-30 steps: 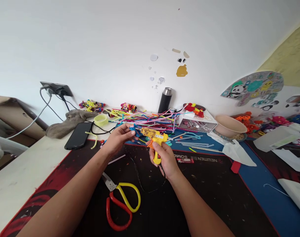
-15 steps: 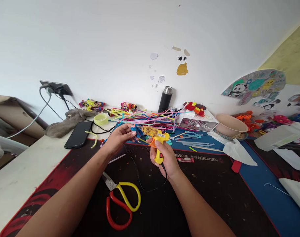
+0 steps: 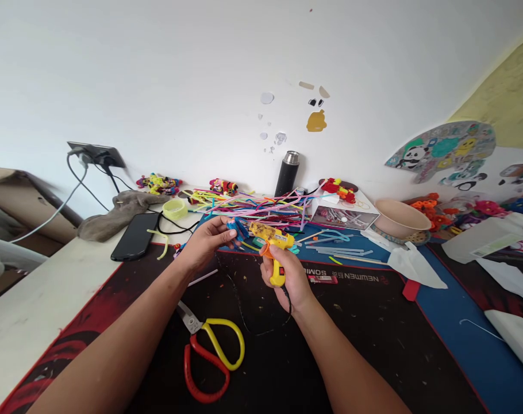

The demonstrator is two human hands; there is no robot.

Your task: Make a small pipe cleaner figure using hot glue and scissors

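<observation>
At the far left a black phone lies flat near the edge of a dark mat. The left forearm slants up and inward from the lower left corner, and the left hand is raised above the mat, its thumb and fingers nearly closed in a pinch on a fuzzy blue piece, which sticks out past the fingertips toward the right. Below that hand, scissors with one red and one yellow handle lie on the mat. Right of the blue piece is a yellow glue gun, nose pointing left, its tip just beside the piece; whether they touch cannot be told. The right hand is curled around the glue gun's grip, thumb along its upper back, wrist bent slightly inward. The right forearm runs down to the lower right.
</observation>
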